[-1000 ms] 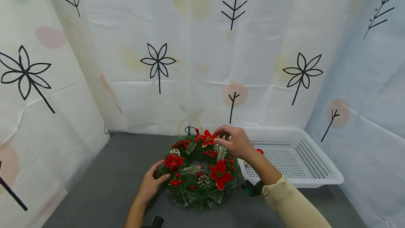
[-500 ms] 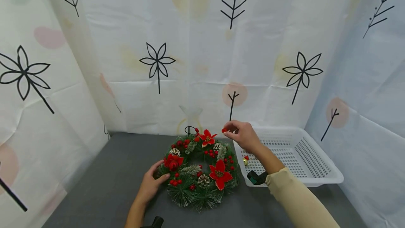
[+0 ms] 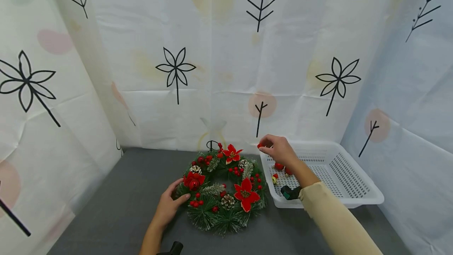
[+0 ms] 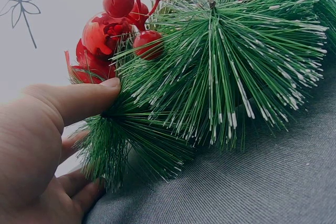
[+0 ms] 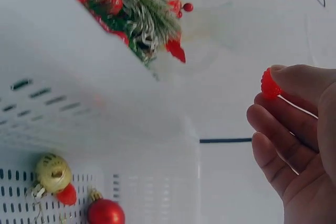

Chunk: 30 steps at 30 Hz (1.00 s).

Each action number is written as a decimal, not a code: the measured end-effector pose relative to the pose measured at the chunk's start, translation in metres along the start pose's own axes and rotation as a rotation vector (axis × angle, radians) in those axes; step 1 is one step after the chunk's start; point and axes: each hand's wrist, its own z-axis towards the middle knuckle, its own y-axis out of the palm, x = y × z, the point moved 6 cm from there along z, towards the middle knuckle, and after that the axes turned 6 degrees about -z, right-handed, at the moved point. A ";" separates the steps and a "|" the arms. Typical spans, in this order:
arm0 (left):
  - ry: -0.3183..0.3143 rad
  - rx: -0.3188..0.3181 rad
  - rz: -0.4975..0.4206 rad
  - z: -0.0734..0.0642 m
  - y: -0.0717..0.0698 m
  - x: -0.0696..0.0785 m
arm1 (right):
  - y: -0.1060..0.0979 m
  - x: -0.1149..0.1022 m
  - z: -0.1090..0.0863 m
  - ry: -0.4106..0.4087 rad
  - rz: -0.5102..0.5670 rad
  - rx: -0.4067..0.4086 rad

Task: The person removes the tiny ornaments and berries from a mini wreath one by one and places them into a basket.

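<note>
A green Christmas wreath [image 3: 209,217] with red flowers, berries and pine cones lies on the grey table. My left hand [image 3: 168,207] grips its left edge, thumb on top and fingers around the outer needles, as the left wrist view shows. Between thumb and index finger, my right hand [image 3: 280,152] pinches a small red raspberry [image 5: 269,84]. That hand is above the back left corner of the white plastic basket [image 3: 368,190], apart from the wreath. The other fingers of the right hand are loosely curled.
Inside the basket's left part lie a gold bauble [image 5: 53,173], red baubles [image 5: 106,212] and another small red berry [image 5: 66,194]. A patterned white cloth [image 3: 226,50] hangs behind and at both sides of the table [image 3: 116,207].
My right hand has moved right from the wreath's upper flower to above the basket, and the raspberry has come into sight in its pinch. The left hand stays on the wreath.
</note>
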 end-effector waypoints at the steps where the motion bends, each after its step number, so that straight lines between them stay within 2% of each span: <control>1: -0.002 0.001 -0.001 0.000 0.000 0.000 | 0.001 0.004 0.001 0.020 0.004 -0.009; 13: -0.005 0.005 -0.001 -0.003 0.001 0.007 | 0.008 0.048 0.004 0.208 0.006 -0.092; 22: -0.015 -0.002 -0.017 -0.015 0.002 0.040 | 0.018 0.080 0.000 0.260 -0.012 -0.151; 30: -0.027 0.005 -0.023 -0.010 0.002 0.027 | 0.029 0.095 -0.012 0.318 -0.026 -0.255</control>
